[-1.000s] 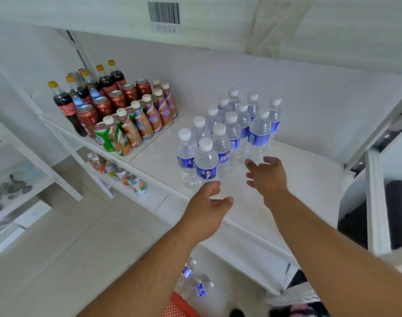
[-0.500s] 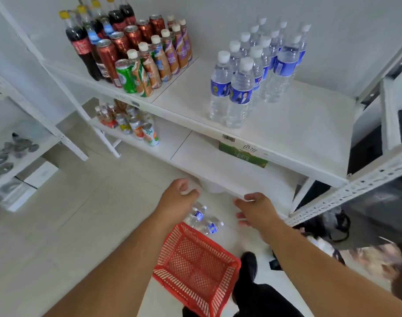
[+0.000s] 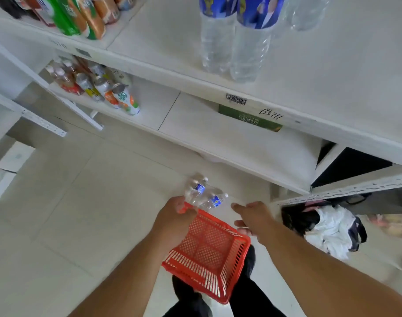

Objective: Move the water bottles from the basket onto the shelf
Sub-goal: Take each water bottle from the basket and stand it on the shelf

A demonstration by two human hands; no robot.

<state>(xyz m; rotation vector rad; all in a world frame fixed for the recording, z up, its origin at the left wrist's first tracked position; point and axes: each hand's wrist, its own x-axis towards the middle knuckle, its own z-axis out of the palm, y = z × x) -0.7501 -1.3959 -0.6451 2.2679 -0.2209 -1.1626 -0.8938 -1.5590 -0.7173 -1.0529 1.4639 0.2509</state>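
A red plastic basket (image 3: 209,252) sits on the floor in front of my legs. Two clear water bottles with blue labels lie side by side at its far end, the left bottle (image 3: 196,189) and the right bottle (image 3: 215,200). My left hand (image 3: 175,220) is over the basket's far left corner, fingers curled down right beside the left bottle; its grip is hidden. My right hand (image 3: 255,218) hovers at the basket's right rim with fingers apart, holding nothing. Several water bottles (image 3: 248,42) stand upright on the white shelf (image 3: 332,72) above.
Soda bottles and cans (image 3: 81,14) fill the shelf's left part. The lower shelf (image 3: 218,138) carries several cans (image 3: 99,88) and a green box (image 3: 250,120). A heap of dark and white cloth (image 3: 328,225) lies on the floor at right. Pale floor tiles lie left of the basket.
My view has tipped down from the shelf to the floor. Both hands dropped from shelf height to the basket and now sit at its far end by the two bottles.
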